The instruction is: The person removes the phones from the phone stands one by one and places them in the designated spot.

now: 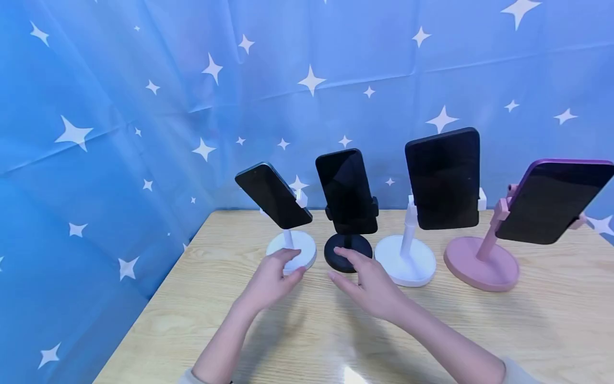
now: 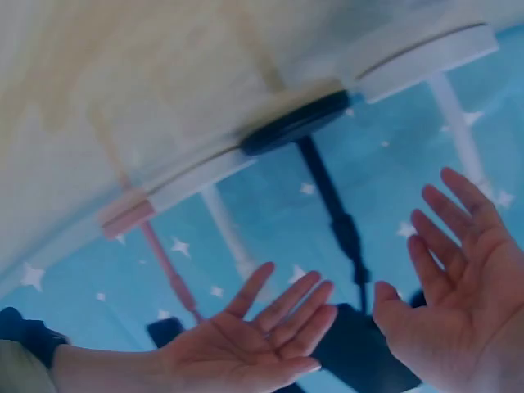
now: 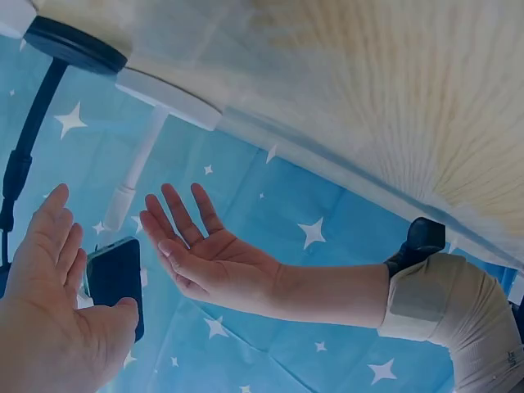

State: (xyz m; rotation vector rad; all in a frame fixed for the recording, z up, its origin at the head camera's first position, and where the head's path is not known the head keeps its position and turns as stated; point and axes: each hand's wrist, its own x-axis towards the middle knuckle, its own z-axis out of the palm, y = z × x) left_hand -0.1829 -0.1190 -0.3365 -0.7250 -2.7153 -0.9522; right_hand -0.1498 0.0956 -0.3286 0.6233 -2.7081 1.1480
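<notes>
My left hand (image 1: 274, 278) is held over the table with nothing in it, in front of the leftmost white phone stand (image 1: 305, 241), overlapping its round base in the head view. That stand carries a tilted dark phone (image 1: 273, 194). My right hand (image 1: 373, 284) is likewise bare, its fingertips overlapping the base of the black phone stand (image 1: 362, 246), which holds an upright black phone (image 1: 347, 186). In the left wrist view both palms show, the left hand (image 2: 471, 303) nearer the camera. The right wrist view has the right hand (image 3: 65, 307) close up, fingers extended.
A second white stand (image 1: 419, 264) holds a wide black phone or small tablet (image 1: 445, 178). Farther right, a pink stand (image 1: 467, 256) holds a purple-edged phone (image 1: 551, 200) tilted sideways. The wooden table (image 1: 192, 320) meets a blue star-patterned curtain (image 1: 120, 176) behind and left.
</notes>
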